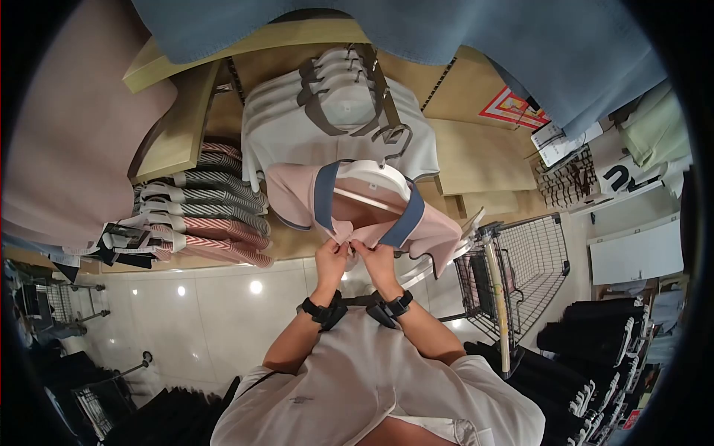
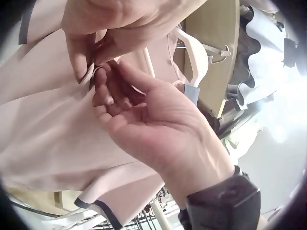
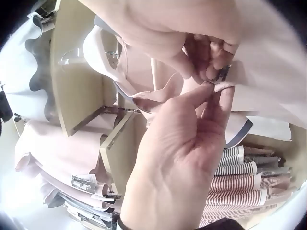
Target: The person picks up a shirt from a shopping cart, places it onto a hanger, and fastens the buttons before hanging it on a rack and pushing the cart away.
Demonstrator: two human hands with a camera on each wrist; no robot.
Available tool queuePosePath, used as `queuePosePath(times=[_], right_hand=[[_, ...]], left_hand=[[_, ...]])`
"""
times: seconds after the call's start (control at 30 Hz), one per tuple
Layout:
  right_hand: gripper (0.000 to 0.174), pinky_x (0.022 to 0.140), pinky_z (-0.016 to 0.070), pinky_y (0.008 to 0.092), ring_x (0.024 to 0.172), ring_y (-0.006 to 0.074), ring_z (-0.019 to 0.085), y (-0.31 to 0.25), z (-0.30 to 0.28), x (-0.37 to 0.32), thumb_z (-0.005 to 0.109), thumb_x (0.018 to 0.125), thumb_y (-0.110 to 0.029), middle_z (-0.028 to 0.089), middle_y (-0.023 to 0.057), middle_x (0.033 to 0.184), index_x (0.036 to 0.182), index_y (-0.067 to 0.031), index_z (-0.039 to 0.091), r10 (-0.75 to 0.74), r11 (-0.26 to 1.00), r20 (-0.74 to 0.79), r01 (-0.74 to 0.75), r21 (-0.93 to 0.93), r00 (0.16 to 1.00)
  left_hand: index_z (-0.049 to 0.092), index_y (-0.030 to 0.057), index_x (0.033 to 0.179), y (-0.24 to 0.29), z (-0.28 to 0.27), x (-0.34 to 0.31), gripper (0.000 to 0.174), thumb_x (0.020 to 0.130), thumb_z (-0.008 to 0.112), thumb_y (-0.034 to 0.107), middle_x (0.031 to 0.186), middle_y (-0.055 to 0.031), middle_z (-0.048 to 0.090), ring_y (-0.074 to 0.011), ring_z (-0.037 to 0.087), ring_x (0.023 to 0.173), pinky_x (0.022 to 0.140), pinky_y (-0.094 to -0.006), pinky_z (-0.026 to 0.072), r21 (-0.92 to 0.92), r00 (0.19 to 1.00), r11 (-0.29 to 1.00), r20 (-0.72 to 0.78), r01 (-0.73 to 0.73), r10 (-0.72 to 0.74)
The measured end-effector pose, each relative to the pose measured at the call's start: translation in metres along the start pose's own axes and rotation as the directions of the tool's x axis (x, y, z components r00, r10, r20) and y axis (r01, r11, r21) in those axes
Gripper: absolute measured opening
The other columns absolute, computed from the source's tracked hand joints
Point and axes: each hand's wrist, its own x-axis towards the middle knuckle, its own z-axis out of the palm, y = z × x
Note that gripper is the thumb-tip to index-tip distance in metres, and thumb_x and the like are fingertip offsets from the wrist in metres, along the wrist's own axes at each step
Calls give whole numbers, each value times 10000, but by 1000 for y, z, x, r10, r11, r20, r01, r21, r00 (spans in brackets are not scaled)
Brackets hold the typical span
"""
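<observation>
A pink shirt (image 1: pixel 294 197) with a navy collar (image 1: pixel 325 199) hangs on a white hanger (image 1: pixel 372 173) in front of me. Both hands meet at its front, just below the collar opening. My left hand (image 1: pixel 331 262) pinches the shirt's front edge, and my right hand (image 1: pixel 375 262) pinches it right beside, fingertips nearly together. In the left wrist view, the right hand (image 2: pixel 158 120) has its fingers curled at the pale fabric edge (image 2: pixel 88 74). The right wrist view has the left hand (image 3: pixel 177 143) with thumb and finger on that edge. The fingertips partly hide the pinched spot.
White shirts (image 1: pixel 275 111) with grey collars hang behind. Striped garments (image 1: pixel 223 208) hang at left, near a large pink garment (image 1: pixel 67 149). Blue fabric (image 1: pixel 520 44) overhangs the top. A wire shopping cart (image 1: pixel 528 260) stands at right, above dark hanging clothes (image 1: pixel 587 334).
</observation>
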Motion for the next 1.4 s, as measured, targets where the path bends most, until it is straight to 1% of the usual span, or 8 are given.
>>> queuePosePath(times=[0.17,0.43,0.73,0.87,1.13,1.27,1.33,1.4], right_hand=[[132,632,484,251,711,118,625,-4,2,0,708,835,-68,698,77,830,911,37,681,23,1000,-20,-23,-18,1000],[258,557,452,231,649,80,610,-3,4,5,721,845,-149,706,106,740,799,104,694,22,992,-84,-31,-118,996],[196,659,484,240,747,96,627,-9,6,0,698,856,-118,714,68,839,929,63,715,-46,978,-51,34,-208,998],[209,653,478,244,744,90,620,-18,4,-4,694,859,-129,713,59,831,940,63,709,-73,955,-44,57,-292,996],[198,599,464,253,681,72,591,-13,-7,-2,672,863,-138,694,64,737,888,55,706,-127,949,-73,100,-298,989],[198,583,458,250,645,76,584,-10,-6,-3,672,858,-144,683,81,705,892,49,701,-175,899,-70,130,-418,982],[198,575,454,251,613,76,565,4,-3,0,678,852,-153,673,99,683,901,37,704,-343,868,-75,286,-406,936],[208,577,454,254,617,74,562,7,-9,2,684,852,-165,678,99,691,888,39,703,-280,883,-66,230,-408,958]], left_hand=[[652,-67,1059,9,-3,1,186,907,564,-5,901,-104,708,-133,662,785,705,-259,534,47,1000,999,10,4,-5],[670,-63,944,7,-4,2,131,884,589,22,756,-123,701,-110,647,684,609,-271,487,330,996,940,41,-83,74],[653,-54,829,27,-5,1,112,825,628,55,608,-180,599,-177,554,494,499,-337,420,457,981,870,33,-184,191],[643,-57,803,23,-2,2,119,811,640,62,594,-191,577,-207,549,481,489,-348,412,478,971,850,31,-221,236],[660,-48,777,24,14,-2,119,787,651,70,680,-240,611,-396,618,618,541,-421,464,566,926,753,52,-336,375],[663,-44,771,22,15,0,115,781,659,71,676,-237,611,-390,625,618,542,-431,465,561,912,735,94,-380,399],[665,-42,774,18,16,-1,112,778,668,70,676,-232,612,-391,624,619,538,-425,464,582,932,746,57,-323,359],[664,-43,776,17,14,-2,109,779,670,66,679,-233,613,-392,623,618,537,-421,464,584,933,744,65,-323,354]])
